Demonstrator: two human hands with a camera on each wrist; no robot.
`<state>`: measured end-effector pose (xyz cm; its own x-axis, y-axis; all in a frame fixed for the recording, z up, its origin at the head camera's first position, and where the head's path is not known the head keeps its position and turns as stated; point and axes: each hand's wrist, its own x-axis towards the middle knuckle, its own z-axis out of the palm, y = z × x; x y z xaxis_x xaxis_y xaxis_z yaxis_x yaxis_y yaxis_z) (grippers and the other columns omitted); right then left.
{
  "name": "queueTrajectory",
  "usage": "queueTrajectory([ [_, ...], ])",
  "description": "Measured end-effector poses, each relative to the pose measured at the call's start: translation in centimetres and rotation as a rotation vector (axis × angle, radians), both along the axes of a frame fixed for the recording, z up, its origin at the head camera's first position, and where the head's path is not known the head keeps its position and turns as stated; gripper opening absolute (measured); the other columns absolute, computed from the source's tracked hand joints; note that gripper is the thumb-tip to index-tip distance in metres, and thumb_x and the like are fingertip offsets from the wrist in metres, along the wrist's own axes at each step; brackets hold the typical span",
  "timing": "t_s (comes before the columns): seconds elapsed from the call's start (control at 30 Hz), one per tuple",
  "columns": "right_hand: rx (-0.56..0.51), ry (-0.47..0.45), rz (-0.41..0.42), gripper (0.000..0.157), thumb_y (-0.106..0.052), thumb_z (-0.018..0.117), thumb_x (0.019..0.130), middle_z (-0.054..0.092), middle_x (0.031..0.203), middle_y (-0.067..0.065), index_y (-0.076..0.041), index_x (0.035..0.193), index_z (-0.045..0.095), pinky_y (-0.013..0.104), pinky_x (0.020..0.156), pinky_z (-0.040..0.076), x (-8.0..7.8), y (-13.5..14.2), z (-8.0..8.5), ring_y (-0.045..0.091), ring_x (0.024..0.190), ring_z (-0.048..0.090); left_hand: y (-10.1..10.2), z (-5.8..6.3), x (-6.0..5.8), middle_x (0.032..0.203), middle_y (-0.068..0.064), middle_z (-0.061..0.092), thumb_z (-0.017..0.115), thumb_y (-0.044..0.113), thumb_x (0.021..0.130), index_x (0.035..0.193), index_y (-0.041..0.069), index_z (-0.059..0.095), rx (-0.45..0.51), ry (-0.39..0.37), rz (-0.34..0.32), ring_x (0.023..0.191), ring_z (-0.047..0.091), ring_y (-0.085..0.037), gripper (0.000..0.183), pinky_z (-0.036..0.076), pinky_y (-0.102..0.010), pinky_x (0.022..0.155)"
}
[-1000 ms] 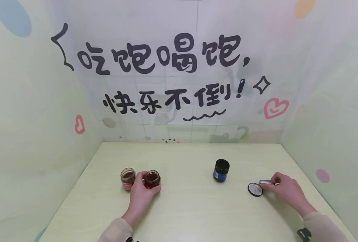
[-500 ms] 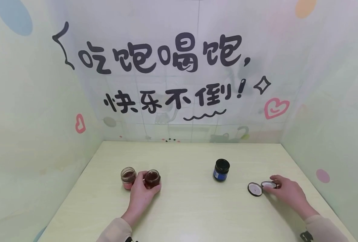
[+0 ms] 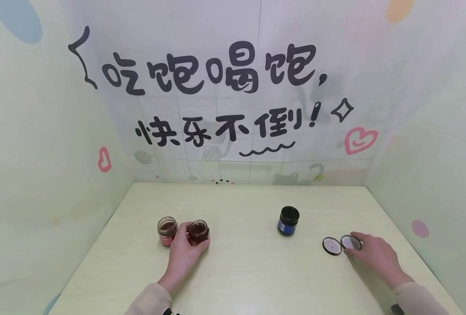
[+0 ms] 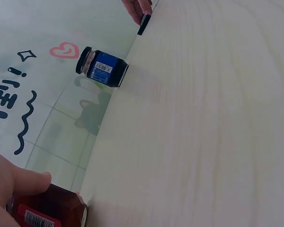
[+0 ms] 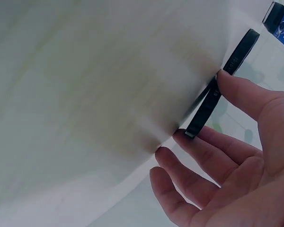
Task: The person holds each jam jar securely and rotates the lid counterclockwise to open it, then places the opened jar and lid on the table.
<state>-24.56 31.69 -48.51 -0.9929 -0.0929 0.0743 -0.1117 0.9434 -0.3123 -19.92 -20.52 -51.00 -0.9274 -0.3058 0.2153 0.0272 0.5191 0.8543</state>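
Observation:
My left hand (image 3: 183,256) grips an uncapped glass jar (image 3: 199,231) of dark red contents, standing upright on the table; its red barcode label (image 4: 38,218) shows in the left wrist view. Close on its left stands a second uncapped jar (image 3: 167,228) with a pink label. Over on the right, my right hand (image 3: 377,257) pinches a black-rimmed jar lid (image 3: 351,242) between thumb and fingers, white inside facing up. Seen from the right wrist, this lid (image 5: 204,111) is slightly tilted, one edge on a fingertip. Another lid (image 3: 332,246) lies inside up beside it.
A capped jar (image 3: 288,222) with a blue label and black lid stands right of the table's middle. The pale wooden table (image 3: 241,271) meets printed walls at the back (image 3: 233,170) and on both sides.
The lid in my right hand has gone from steeply tilted to nearly flat, lowered beside the other lid. My left hand and its jar have stayed in place.

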Motion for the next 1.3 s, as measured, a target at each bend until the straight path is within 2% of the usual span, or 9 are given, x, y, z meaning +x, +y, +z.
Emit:
queueTrajectory([
  [0.2, -0.004, -0.01, 0.009, 0.064, -0.041, 0.081, 0.081, 0.071, 0.086, 0.012, -0.002, 0.128, 0.065, 0.037, 0.051, 0.041, 0.0, 0.2, -0.1, 0.024, 0.072, 0.059, 0.1, 0.1, 0.1, 0.122, -0.011, 0.065, 0.088, 0.011, 0.076, 0.127, 0.006, 0.053, -0.001, -0.001, 0.01, 0.105, 0.064, -0.026, 0.062, 0.049, -0.042, 0.09],
  [0.37, -0.001, -0.006, 0.02, 0.065, -0.044, 0.082, 0.079, 0.07, 0.108, 0.026, -0.003, 0.127, 0.066, 0.039, 0.055, 0.044, -0.1, 0.4, 0.0, 0.032, 0.081, 0.064, 0.2, 0.2, 0.3, 0.121, -0.011, 0.065, 0.089, 0.012, 0.076, 0.127, 0.006, 0.055, -0.026, 0.014, 0.022, 0.103, 0.063, -0.025, 0.062, 0.049, -0.043, 0.091],
  [0.5, 0.0, -0.008, 0.021, 0.067, -0.046, 0.082, 0.079, 0.068, 0.111, 0.028, -0.003, 0.127, 0.066, 0.039, 0.054, 0.044, -0.2, 0.4, 0.1, 0.032, 0.082, 0.064, 0.2, 0.2, 0.3, 0.118, -0.01, 0.065, 0.089, 0.014, 0.075, 0.126, 0.006, 0.056, -0.051, 0.029, 0.028, 0.1, 0.063, -0.024, 0.061, 0.048, -0.042, 0.089],
  [0.7, -0.002, 0.001, 0.022, 0.067, -0.046, 0.082, 0.077, 0.068, 0.112, 0.027, -0.003, 0.126, 0.066, 0.04, 0.055, 0.045, -0.1, 0.5, 0.1, 0.037, 0.085, 0.066, 0.2, 0.2, 0.3, 0.124, -0.013, 0.063, 0.091, 0.012, 0.072, 0.129, 0.004, 0.055, -0.057, 0.051, 0.015, 0.108, 0.063, -0.029, 0.068, 0.049, -0.046, 0.094],
  [0.87, -0.003, -0.007, 0.025, 0.067, -0.047, 0.083, 0.077, 0.068, 0.112, 0.027, -0.004, 0.126, 0.067, 0.041, 0.058, 0.046, -0.2, 0.6, 0.2, 0.04, 0.088, 0.065, 0.1, 0.5, 0.2, 0.132, -0.015, 0.058, 0.092, 0.015, 0.069, 0.137, 0.006, 0.051, -0.085, 0.069, 0.005, 0.121, 0.057, -0.032, 0.08, 0.044, -0.05, 0.104],
  [0.97, -0.019, -0.016, 0.033, 0.068, -0.046, 0.083, 0.077, 0.069, 0.109, 0.026, -0.004, 0.126, 0.066, 0.043, 0.061, 0.047, -0.2, 0.7, 0.3, 0.038, 0.089, 0.065, 0.1, 0.8, 0.3, 0.135, -0.013, 0.056, 0.093, 0.02, 0.071, 0.14, 0.009, 0.05, -0.09, 0.064, -0.009, 0.124, 0.055, -0.031, 0.082, 0.041, -0.048, 0.107],
  [1.1, -0.062, -0.041, 0.041, 0.068, -0.044, 0.082, 0.08, 0.069, 0.096, 0.016, -0.003, 0.13, 0.063, 0.04, 0.062, 0.046, -0.2, 0.9, 0.5, 0.028, 0.081, 0.062, 0.1, 1.4, 0.4, 0.133, -0.012, 0.055, 0.093, 0.024, 0.071, 0.14, 0.011, 0.05, -0.087, 0.053, -0.023, 0.122, 0.056, -0.029, 0.082, 0.043, -0.047, 0.105],
  [1.17, -0.083, -0.039, 0.046, 0.066, -0.043, 0.08, 0.083, 0.069, 0.095, 0.014, -0.002, 0.132, 0.062, 0.04, 0.063, 0.046, -0.2, 0.9, 0.6, 0.027, 0.081, 0.061, 0.1, 1.6, 0.4, 0.132, -0.012, 0.055, 0.094, 0.027, 0.071, 0.139, 0.012, 0.05, -0.089, 0.055, -0.024, 0.12, 0.056, -0.028, 0.082, 0.044, -0.046, 0.104],
  [1.3, -0.11, 0.002, 0.06, 0.059, -0.04, 0.074, 0.09, 0.068, 0.109, 0.028, -0.001, 0.132, 0.062, 0.051, 0.071, 0.051, -0.2, 0.9, 1.0, 0.043, 0.094, 0.065, 0.1, 2.1, 0.2, 0.133, -0.011, 0.055, 0.093, 0.034, 0.072, 0.14, 0.014, 0.051, -0.098, 0.07, -0.03, 0.121, 0.055, -0.026, 0.083, 0.044, -0.046, 0.103],
])
